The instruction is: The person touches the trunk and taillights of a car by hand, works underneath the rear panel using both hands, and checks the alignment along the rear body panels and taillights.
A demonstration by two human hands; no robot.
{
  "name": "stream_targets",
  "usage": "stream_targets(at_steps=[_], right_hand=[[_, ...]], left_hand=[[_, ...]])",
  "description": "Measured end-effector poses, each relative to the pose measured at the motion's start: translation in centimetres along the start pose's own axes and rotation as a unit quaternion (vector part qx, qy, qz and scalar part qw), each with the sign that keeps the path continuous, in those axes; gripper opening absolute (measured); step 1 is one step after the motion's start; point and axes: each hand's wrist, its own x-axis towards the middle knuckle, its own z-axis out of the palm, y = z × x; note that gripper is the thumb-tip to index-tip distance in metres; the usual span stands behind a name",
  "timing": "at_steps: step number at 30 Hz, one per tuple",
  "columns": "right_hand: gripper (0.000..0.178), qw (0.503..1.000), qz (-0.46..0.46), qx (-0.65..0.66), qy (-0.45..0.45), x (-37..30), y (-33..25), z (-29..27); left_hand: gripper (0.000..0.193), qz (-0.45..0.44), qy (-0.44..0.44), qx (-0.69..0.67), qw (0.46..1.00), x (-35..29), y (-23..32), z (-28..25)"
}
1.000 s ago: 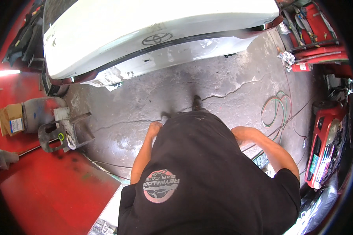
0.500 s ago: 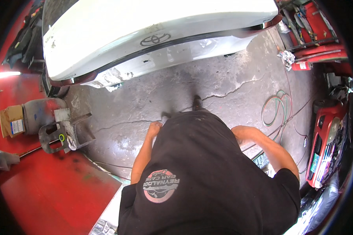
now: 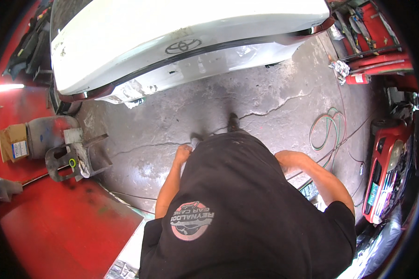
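My left hand (image 3: 184, 151) hangs beside my left hip, at the edge of my black shirt (image 3: 246, 200). Its fingers are curled in; whatever they might hold does not show. On the other side, my right hand (image 3: 287, 159) is by my right hip with the elbow bent outward. The shirt hides most of its fingers. Ahead of me stands the white car (image 3: 191, 28), its rear toward me and well apart from both hands. Its lower rear panel (image 3: 205, 65) has grey patches and scuffed paint.
Coiled red and green hoses (image 3: 328, 130) lie on the cracked concrete floor (image 3: 172, 116) at right. Farther right are a red bumper (image 3: 381, 172) and a red cylinder (image 3: 358, 78). At left, a cardboard box (image 3: 14, 142) and grey parts (image 3: 56, 162) rest near a red panel (image 3: 70, 223).
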Motion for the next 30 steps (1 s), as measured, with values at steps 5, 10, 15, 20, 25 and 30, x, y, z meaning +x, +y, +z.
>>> stream_targets(at_steps=[5,10,15,20,25,30], right_hand=[[0.031,1.0,0.009,-0.029,-0.006,0.9,1.7,1.4],[0.031,0.999,0.025,-0.023,-0.032,1.6,2.4,1.7],[0.031,1.0,-0.009,-0.013,-0.008,1.0,1.8,1.2],[0.031,0.999,-0.025,-0.037,-0.002,0.8,1.1,0.9],[0.033,0.999,-0.035,0.002,0.025,0.4,0.3,0.5],[0.033,0.999,0.031,0.03,-0.023,0.7,0.2,0.4]], left_hand=[[0.027,-0.045,-0.026,-0.023,0.998,-0.5,1.2,-0.2],[0.027,0.014,-0.01,-0.005,1.0,-0.4,0.2,-0.2],[0.027,0.015,-0.006,0.01,1.0,-0.4,0.7,-0.3],[0.026,0.016,-0.013,0.022,1.0,0.0,0.9,-0.5],[0.025,-0.013,-0.03,-0.012,0.999,0.8,-0.8,-0.2],[0.024,0.004,-0.016,-0.014,1.0,0.6,0.2,-0.4]])
